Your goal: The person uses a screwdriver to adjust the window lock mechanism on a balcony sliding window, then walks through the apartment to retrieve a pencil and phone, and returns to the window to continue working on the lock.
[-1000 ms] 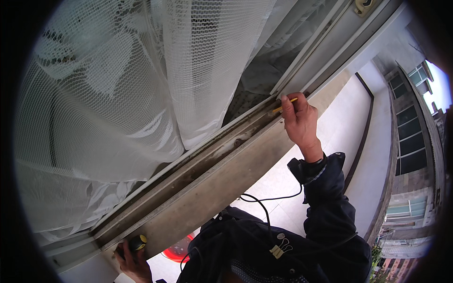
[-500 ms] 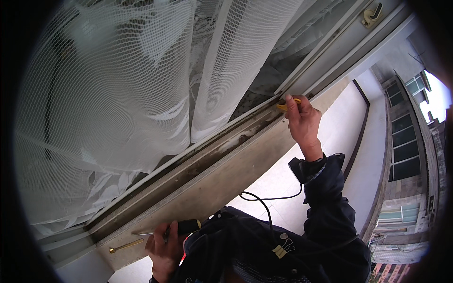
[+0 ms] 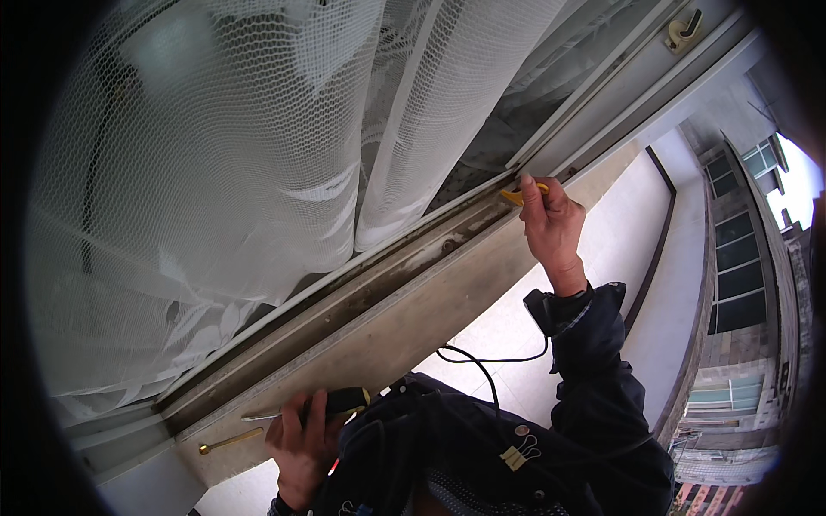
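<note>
My right hand (image 3: 555, 230) is closed on a small yellow tool (image 3: 513, 197), pinched between thumb and fingers. The tool's working end points into the window track (image 3: 379, 294) near the sliding frame's lower corner; its exact kind is hard to make out. Lower down, my left hand (image 3: 301, 451) wraps round a screwdriver (image 3: 348, 401) with a black and yellow handle. Its metal shaft points left over the stone sill (image 3: 404, 322). Near that hand, a brass-coloured rod with a round end (image 3: 231, 442) lies on the sill.
A white net curtain (image 3: 215, 172) hangs along the track's far side. The window frame (image 3: 594, 112) with a handle (image 3: 683, 33) stands at the upper right. A black cord (image 3: 482, 359) loops by my jacket, where a binder clip (image 3: 519, 453) is fastened. Buildings rise outside at right.
The yellow tool has shifted slightly left and down along the track with my right hand. My left hand has risen a little, still holding the screwdriver. The curtain hangs slightly further right.
</note>
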Demonstrator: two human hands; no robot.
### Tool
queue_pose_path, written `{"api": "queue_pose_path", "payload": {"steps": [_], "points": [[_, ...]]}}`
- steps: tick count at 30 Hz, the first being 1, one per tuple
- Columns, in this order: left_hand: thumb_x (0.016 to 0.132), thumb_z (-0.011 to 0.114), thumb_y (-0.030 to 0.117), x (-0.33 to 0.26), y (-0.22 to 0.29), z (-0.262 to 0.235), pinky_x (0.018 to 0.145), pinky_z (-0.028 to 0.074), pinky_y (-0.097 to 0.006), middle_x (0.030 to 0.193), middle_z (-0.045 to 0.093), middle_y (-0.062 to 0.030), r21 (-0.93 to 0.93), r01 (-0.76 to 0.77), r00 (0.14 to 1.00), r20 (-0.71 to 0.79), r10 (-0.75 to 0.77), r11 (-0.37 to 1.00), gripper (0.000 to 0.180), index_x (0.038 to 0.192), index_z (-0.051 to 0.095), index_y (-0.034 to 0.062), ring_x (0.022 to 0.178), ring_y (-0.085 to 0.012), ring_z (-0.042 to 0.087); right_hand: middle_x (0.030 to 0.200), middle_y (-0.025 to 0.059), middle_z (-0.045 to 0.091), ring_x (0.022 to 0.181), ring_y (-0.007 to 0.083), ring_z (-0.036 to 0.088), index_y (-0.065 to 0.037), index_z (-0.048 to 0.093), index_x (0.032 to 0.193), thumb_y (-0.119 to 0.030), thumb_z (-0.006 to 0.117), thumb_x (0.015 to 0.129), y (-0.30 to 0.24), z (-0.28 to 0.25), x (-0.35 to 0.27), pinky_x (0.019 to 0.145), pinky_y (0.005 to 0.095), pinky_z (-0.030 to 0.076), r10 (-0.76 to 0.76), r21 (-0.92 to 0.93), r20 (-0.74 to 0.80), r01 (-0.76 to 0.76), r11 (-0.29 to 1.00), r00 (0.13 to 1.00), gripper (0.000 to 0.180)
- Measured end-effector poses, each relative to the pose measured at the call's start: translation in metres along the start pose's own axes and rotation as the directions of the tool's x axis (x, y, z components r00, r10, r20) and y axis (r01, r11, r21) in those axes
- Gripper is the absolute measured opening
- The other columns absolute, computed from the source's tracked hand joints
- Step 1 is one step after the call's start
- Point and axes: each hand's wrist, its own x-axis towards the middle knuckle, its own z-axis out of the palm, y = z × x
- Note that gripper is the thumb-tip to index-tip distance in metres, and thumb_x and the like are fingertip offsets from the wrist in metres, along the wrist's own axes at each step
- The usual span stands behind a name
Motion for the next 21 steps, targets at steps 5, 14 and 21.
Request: {"api": "queue_pose_path", "payload": {"steps": [5, 14, 21], "points": [[0.080, 0.080, 0.037, 0.001, 0.001, 0.000, 0.061, 0.053, -0.038, 0.106, 0.062, -0.0120, 0.007, 0.002, 1.000, -0.002, -0.002, 1.000, 0.045, 0.111, 0.070, 0.0066, 0.076, -0.0279, 0.066, 0.059, 0.0086, 0.061, 0.048, 0.0170, 0.057, -0.003, 0.068, 0.090, -0.024, 0.067, 0.098, -0.006, 0.014, -0.010, 0.050, 0.0287, 0.046, -0.041, -0.001, 0.066, 0.041, 0.999, 0.997, 0.023], [0.080, 0.078, 0.050, 0.002, 0.008, 0.001, 0.063, 0.054, -0.039, 0.108, 0.062, -0.0142, -0.001, 0.076, 0.997, 0.024, -0.076, 0.997, 0.056, 0.114, 0.068, 0.0063, 0.079, -0.0310, 0.067, 0.058, 0.0023, 0.057, 0.051, 0.0079, 0.054, -0.002, 0.063, 0.090, -0.019, 0.066, 0.100, -0.044, -0.001, -0.029, 0.050, 0.0239, 0.042, -0.137, 0.271, 0.158, 0.090, 0.958, 0.978, 0.020], [0.076, 0.083, 0.046, -0.002, 0.007, 0.008, 0.065, 0.055, -0.041, 0.110, 0.062, -0.0149, -0.012, 0.076, 0.996, -0.049, -0.077, 0.997, 0.057, 0.113, 0.067, 0.0069, 0.080, -0.0336, 0.067, 0.066, 0.0176, 0.065, 0.059, 0.0370, 0.066, -0.002, 0.059, 0.085, -0.018, 0.066, 0.095, 0.012, 0.010, 0.032, 0.052, 0.0413, 0.051, -0.077, -0.121, 0.049, 0.083, 0.989, 0.996, 0.020]]}}
